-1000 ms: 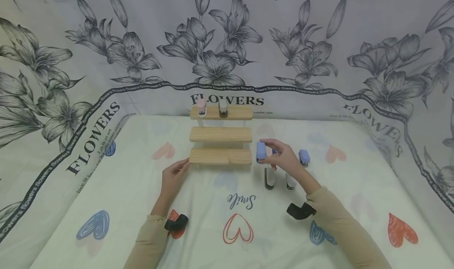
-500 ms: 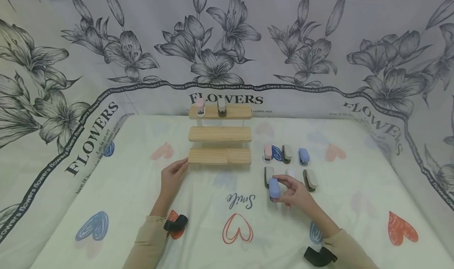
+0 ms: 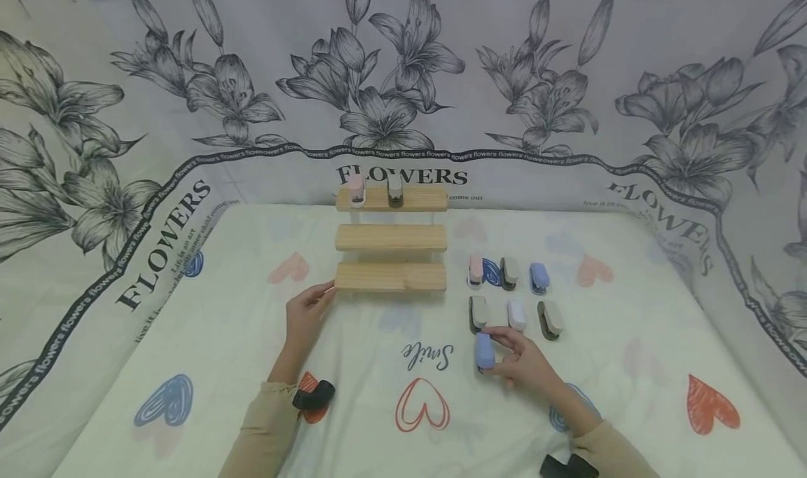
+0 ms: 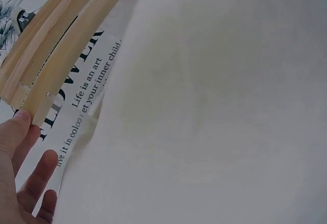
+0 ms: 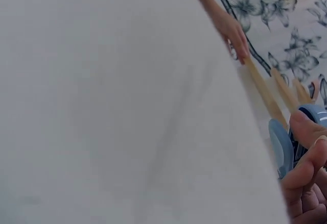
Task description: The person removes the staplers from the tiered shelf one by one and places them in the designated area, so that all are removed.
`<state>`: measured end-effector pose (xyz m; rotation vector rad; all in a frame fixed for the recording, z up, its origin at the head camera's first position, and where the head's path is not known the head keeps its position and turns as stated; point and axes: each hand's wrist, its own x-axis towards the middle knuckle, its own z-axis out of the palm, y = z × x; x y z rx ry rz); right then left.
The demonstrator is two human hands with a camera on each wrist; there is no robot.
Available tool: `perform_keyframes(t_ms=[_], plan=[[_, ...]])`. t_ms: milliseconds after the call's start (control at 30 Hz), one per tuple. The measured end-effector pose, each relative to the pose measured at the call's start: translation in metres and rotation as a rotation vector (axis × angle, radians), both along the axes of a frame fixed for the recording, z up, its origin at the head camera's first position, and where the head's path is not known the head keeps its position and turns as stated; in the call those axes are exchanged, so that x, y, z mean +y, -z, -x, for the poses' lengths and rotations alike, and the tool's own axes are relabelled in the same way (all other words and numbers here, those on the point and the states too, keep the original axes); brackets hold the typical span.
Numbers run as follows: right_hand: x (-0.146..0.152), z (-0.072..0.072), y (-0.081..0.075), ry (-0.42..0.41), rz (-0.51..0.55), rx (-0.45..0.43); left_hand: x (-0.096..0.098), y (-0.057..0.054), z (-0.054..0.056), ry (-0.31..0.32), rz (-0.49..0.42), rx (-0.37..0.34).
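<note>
My right hand [image 3: 526, 362] pinches a small blue stapler [image 3: 485, 352] between thumb and fingers, low over the cloth and just in front of a grey stapler [image 3: 478, 313]. In the right wrist view the blue stapler [image 5: 280, 145] shows at the right edge, partly covered by the thumb. At the near left corner of a three-tier wooden rack [image 3: 391, 277], my left hand [image 3: 307, 317] grips the lowest shelf's end with thumb and index finger; its other fingers are loosely bent in the left wrist view. On the top shelf stand a pink stapler [image 3: 356, 190] and a dark-based grey stapler [image 3: 395, 190].
Right of the rack, two rows of staplers stand on the cloth: pink [image 3: 476, 270], grey-brown [image 3: 508, 273] and blue [image 3: 539, 278] behind; the grey one, a pale lilac one [image 3: 516, 315] and a beige one [image 3: 550, 320] in front. A flower-printed curtain [image 3: 403, 78] hangs behind.
My right hand has carried the blue stapler from beside the rack's right end toward me, past the front stapler row, uncovering the other staplers. The left hand has stayed at the rack.
</note>
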<state>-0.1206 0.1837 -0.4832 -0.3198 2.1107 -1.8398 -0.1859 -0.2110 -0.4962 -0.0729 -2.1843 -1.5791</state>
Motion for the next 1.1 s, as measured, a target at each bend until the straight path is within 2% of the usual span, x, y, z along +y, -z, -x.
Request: perform_keyframes(t_ms=[200, 233, 633, 900, 1100], plan=[[-0.003, -0.007, 0.008, 0.017, -0.016, -0.042, 0.011, -0.022, -0.013, -0.013, 0.037, -0.007], [-0.003, -0.008, 0.009, 0.021, -0.017, -0.044, 0.011, -0.023, -0.014, -0.014, 0.038, -0.008], [-0.007, -0.009, 0.007, 0.04, -0.11, -0.012, 0.01, -0.025, -0.012, -0.007, 0.037, -0.013], [-0.008, -0.012, 0.003, -0.022, -0.237, 0.03, 0.01, -0.024, -0.013, -0.009, 0.04, -0.018], [-0.009, -0.013, 0.005, 0.036, -0.281, 0.03, 0.011, -0.025, -0.014, -0.012, 0.039, -0.023]])
